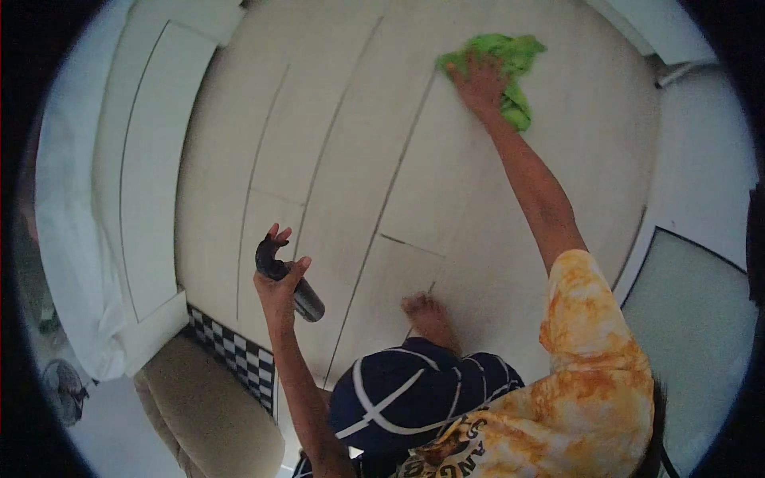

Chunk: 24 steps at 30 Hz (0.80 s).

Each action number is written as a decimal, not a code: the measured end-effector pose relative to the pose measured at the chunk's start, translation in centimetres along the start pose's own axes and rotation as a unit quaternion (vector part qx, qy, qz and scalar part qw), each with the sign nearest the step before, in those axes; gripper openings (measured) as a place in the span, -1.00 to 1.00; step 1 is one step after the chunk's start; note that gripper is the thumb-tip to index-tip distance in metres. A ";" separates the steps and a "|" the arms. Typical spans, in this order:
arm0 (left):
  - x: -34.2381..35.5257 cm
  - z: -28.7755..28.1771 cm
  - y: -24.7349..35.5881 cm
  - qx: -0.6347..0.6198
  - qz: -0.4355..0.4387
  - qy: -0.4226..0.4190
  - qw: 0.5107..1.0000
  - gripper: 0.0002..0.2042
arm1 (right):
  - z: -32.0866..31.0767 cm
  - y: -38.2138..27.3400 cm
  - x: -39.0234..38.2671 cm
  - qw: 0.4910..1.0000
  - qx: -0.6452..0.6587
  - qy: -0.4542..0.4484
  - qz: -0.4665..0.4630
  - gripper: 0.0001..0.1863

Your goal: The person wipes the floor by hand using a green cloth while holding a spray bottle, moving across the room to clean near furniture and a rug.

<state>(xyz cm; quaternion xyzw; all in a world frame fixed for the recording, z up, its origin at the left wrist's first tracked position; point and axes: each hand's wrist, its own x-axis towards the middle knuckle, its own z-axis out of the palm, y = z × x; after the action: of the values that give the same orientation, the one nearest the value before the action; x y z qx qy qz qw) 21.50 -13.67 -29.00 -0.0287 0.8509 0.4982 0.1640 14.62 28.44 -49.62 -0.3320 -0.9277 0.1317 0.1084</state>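
Navy legwear (398,378) with white lines, bent at the knee, occupies the near centre; beside it, on the right, an orange-and-white shirt (598,350). Near left: brown padded piece (207,398), bordered on its far side by a black-and-white checkered strip (231,350). Bare foot (430,319) just beyond the knee, on the pale plank floor (351,183).

Left hand (276,293), left of the foot and slightly farther off: wrapped about the upper part of a dark bottle (308,301). Bottle tilted, base toward the near right, curved black head toward the far left. Thumb lies along the right side; fingertips show past the head on the far side. Finger contact on the hidden side cannot be told.

White panelled unit (159,167) runs along the left edge of the floor.

Far right of centre: right hand (480,86), arm extended, palm down on a crumpled green cloth (518,54). Fingers spread apart, lying over the cloth's left part. Cloth shows beyond the fingertips and to their right, with one fold trailing nearer, beside the wrist.
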 end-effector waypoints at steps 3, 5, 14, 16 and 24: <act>-1.7 1.6 1.1 0.019 -0.091 0.070 0.993 -0.30 | 2.5 -7.5 -10.1 0.955 0.120 -0.094 -0.255 -0.29; -1.0 -0.2 -0.5 -0.004 -0.067 0.085 0.994 -0.31 | 1.5 -13.9 -21.6 0.899 0.210 -0.268 -0.276 -0.33; 3.3 -3.4 -8.4 -0.118 -0.056 0.132 0.983 -0.51 | 5.0 -18.5 -25.7 0.806 0.226 -0.335 -0.432 -0.45; 2.7 -5.8 -10.4 -0.010 -0.168 0.147 0.975 -0.60 | 5.8 -16.2 -16.6 0.896 0.124 -0.218 -0.368 -0.38; -1.1 -9.3 -15.1 -0.041 -0.211 0.235 0.948 -0.48 | 12.9 -22.7 2.1 0.985 -0.004 0.049 -0.168 -0.28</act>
<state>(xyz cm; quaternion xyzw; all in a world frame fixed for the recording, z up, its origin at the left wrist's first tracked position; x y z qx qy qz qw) 23.38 -29.40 -37.16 -0.3309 0.8187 0.4655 0.0594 -3.98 10.65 -54.41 -0.1779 -0.9644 0.0918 0.1730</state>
